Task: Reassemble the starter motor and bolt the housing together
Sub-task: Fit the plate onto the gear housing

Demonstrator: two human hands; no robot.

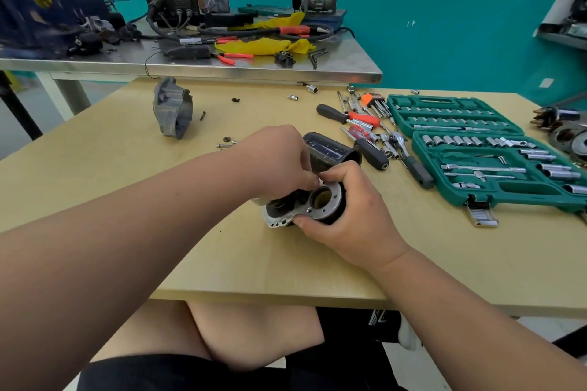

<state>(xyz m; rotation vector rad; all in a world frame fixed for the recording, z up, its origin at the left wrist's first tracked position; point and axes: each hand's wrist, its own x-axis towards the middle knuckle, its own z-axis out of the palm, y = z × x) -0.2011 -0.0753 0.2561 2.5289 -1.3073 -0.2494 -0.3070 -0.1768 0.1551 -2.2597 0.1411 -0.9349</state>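
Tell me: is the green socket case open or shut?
Open. The green socket case lies spread flat on the wooden table, both halves showing rows of sockets, and its latch hangs free at the front edge.

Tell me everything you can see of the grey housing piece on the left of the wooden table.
The grey housing looks like dull cast metal, ribbed outside, with a dark hollow opening facing right. It stands tilted on the wooden table. Only the table touches it; a small dark screw lies just right of it.
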